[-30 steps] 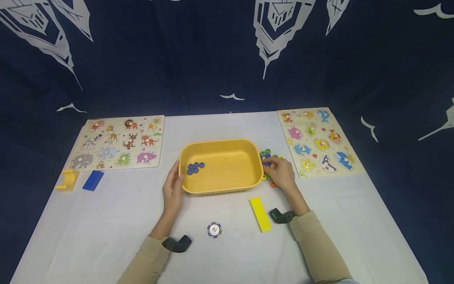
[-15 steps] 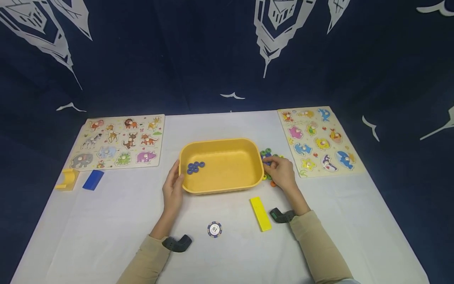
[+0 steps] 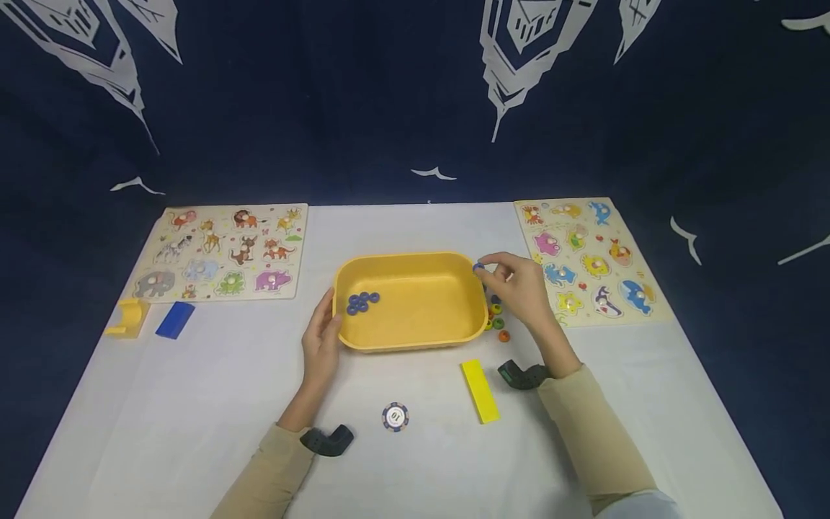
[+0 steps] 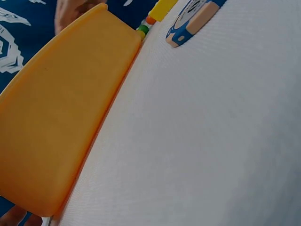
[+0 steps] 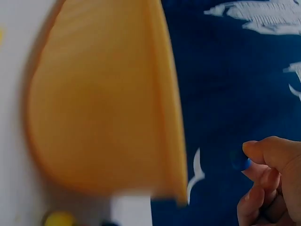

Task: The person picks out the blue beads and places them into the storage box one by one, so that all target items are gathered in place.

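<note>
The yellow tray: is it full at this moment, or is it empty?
Nearly empty: in the yellow tray, a few blue beads lie near its left end; the rest of its visible floor is bare.

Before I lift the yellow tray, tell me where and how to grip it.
Probably grip the tray by its short ends, one hand from each side: it is long and shallow, with a projecting lip. The left hand touches one end; loose beads lie close to the other.
</note>
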### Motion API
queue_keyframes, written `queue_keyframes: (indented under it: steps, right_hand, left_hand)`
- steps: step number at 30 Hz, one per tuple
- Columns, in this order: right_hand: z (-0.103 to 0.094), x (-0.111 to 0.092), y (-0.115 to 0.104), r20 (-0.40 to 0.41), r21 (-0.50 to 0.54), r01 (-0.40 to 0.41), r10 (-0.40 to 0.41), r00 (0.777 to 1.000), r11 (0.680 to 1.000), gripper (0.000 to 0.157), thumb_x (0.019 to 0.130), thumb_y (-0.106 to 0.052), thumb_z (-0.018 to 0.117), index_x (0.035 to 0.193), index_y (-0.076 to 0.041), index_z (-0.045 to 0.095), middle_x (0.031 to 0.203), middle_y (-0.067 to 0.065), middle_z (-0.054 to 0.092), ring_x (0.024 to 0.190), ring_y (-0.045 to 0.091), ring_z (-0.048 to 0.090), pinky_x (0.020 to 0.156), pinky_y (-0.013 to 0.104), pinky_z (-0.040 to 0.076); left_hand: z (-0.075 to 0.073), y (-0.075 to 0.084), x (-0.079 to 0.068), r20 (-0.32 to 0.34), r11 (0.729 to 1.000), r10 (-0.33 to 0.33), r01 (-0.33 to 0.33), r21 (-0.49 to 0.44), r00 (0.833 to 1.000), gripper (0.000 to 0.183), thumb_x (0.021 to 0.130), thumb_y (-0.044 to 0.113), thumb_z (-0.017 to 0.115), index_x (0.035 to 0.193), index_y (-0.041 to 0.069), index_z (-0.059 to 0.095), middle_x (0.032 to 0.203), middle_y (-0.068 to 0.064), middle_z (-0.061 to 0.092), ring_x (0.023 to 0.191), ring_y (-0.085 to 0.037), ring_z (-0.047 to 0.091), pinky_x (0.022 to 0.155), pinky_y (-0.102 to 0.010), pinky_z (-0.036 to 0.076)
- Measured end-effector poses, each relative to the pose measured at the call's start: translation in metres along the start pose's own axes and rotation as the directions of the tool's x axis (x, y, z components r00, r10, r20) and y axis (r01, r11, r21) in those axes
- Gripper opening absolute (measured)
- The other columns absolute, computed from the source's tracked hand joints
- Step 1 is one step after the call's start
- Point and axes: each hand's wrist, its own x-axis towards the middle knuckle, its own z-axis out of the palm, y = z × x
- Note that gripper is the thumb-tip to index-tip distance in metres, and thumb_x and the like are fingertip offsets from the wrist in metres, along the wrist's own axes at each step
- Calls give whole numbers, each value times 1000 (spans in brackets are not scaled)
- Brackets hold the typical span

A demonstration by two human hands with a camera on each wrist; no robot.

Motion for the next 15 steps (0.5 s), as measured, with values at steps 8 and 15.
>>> queue_keyframes:
  steps: [8, 15]
  right_hand:
    - [47, 28, -52, 182, -42, 157, -147, 972, 987, 17, 78, -28, 66, 88, -14, 69, 67, -6, 57, 59, 9, 47, 51, 21, 39]
    - [94, 27, -67, 371, -156, 250, -178, 911, 956, 14, 76, -30, 67, 85, -21, 70, 68, -12, 58, 58, 3, 48, 45, 18, 38]
  left_hand:
    - [-1, -19, 5, -13, 1000, 8, -7, 11, 1000, 45, 92, 12, 42, 135, 26, 37, 132, 1, 45, 110, -17, 47, 89, -16, 42]
    - [-1, -19, 5, -13, 1000, 11, -11, 9, 1000, 45, 92, 12, 42, 135, 25, 37, 131, 0, 45, 109, -17, 47, 89, -18, 43]
